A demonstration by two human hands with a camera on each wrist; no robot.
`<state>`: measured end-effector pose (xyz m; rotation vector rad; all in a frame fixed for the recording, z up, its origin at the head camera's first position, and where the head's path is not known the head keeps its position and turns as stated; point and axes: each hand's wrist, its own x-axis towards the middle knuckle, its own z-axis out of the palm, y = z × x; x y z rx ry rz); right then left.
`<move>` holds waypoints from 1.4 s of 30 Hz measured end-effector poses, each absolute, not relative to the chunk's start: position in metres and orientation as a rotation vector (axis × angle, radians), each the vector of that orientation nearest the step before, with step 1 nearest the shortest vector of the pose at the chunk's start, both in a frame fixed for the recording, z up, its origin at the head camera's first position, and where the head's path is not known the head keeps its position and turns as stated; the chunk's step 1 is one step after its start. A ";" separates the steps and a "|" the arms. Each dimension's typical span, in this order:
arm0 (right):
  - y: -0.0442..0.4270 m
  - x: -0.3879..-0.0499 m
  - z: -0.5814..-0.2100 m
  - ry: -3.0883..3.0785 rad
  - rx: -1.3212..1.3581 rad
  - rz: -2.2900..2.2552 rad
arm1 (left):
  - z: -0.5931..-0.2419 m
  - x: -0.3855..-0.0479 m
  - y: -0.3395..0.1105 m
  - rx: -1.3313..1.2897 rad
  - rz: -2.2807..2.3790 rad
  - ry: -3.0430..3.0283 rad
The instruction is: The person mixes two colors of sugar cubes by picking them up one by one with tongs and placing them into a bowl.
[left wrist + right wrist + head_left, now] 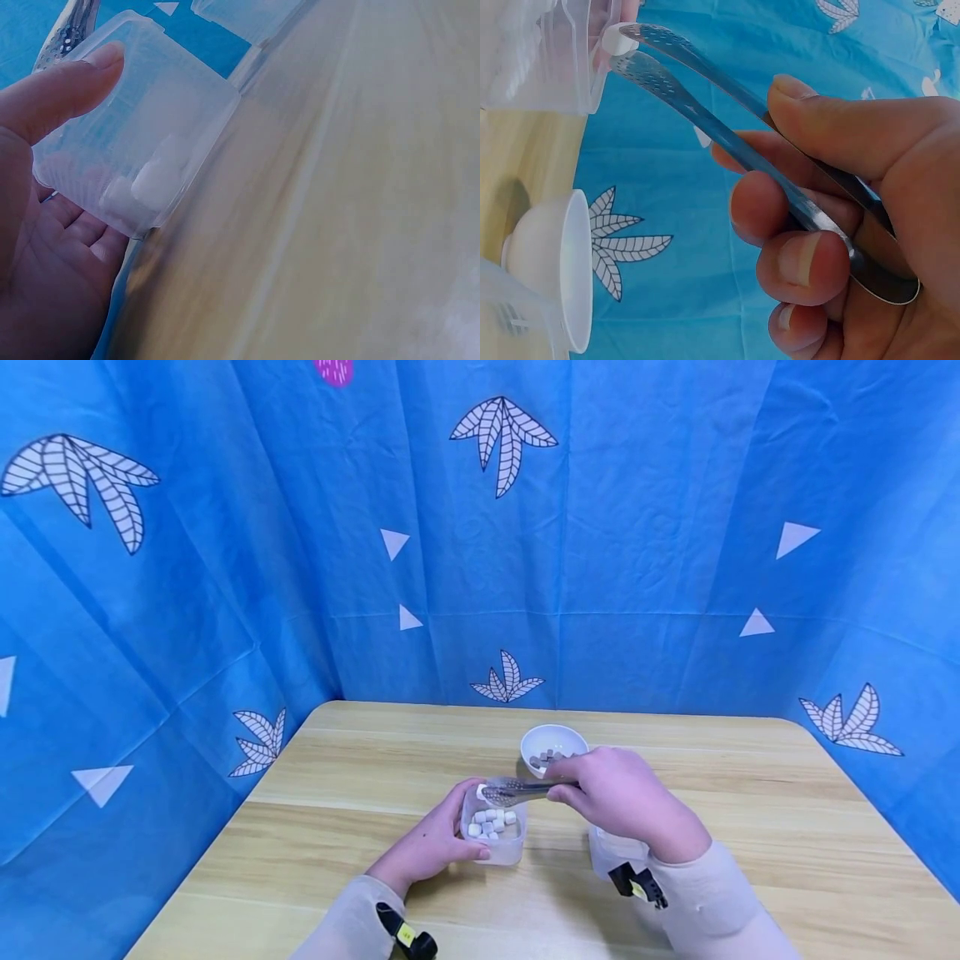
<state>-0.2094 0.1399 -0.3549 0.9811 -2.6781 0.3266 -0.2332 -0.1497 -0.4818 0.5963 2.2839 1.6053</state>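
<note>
My left hand (442, 839) grips a clear plastic container (504, 853) on the table, thumb on the near side and fingers round the far side. Several small white pieces like mini marshmallows (491, 820) lie in it. In my right hand (832, 202) are metal tongs (727, 142) with dimpled ends, pinched between thumb and fingers. One white piece (620, 39) sits between the tong tips at the container's rim. Past the right hand stands a white bowl (553, 733) holding several greyish pieces (550, 757), partly covered by that hand.
A second clear plastic container (603, 852) stands under my right forearm, partly hidden by it. Everything rests on a light wooden table (360, 760). Blue patterned cloth (637, 527) hangs behind the table and along its sides.
</note>
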 end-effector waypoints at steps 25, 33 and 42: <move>0.157 -0.213 -0.350 -2.673 0.940 0.374 | -0.482 -0.233 -0.150 0.612 1.584 2.325; 0.190 -0.224 -0.344 -2.764 0.705 0.379 | -0.480 -0.234 -0.150 0.566 1.564 2.344; 0.208 -0.234 -0.350 -2.845 0.573 0.358 | -0.482 -0.234 -0.150 0.563 1.581 2.330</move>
